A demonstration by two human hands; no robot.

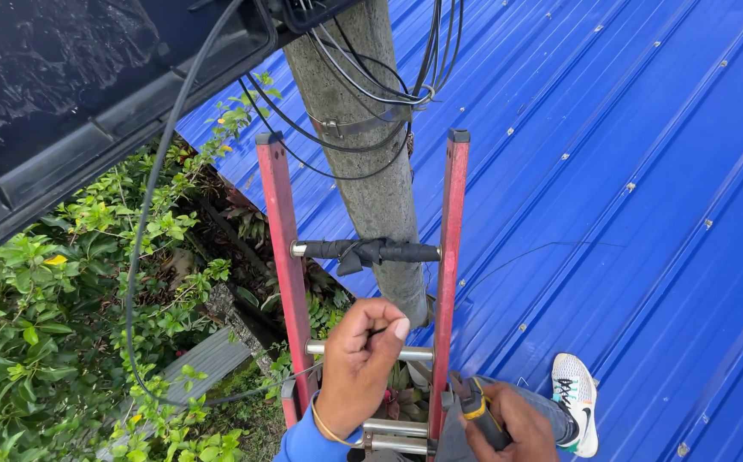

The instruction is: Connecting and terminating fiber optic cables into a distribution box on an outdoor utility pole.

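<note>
A: What lies at your far left?

B: A dark box lid [64, 94] fills the upper corner, and a black cable [136, 282] drops from it in a long loop over green bushes [38, 342]; a thinner end of it runs toward your left hand.

A: And your left hand?

B: Your left hand [359, 364] is clenched in front of a metal rung [410, 352] of the red ladder [282, 248], thumb on top; its grip seems to pinch the thin cable, though I cannot tell for certain; a yellow band sits on your wrist above a blue sleeve.

A: What stands behind the ladder?

B: A concrete pole [371, 171], wrapped with cables and a metal strap; the rung above your hand is bound in black tape.

A: Your right hand?

B: Your right hand [513, 423] is low beside the right rail; its grip is closed around a tool with a yellow and black handle [477, 409].

A: Further right?

B: Your white shoe [577, 398] rests on the blue ribbed roof [645, 171].
</note>
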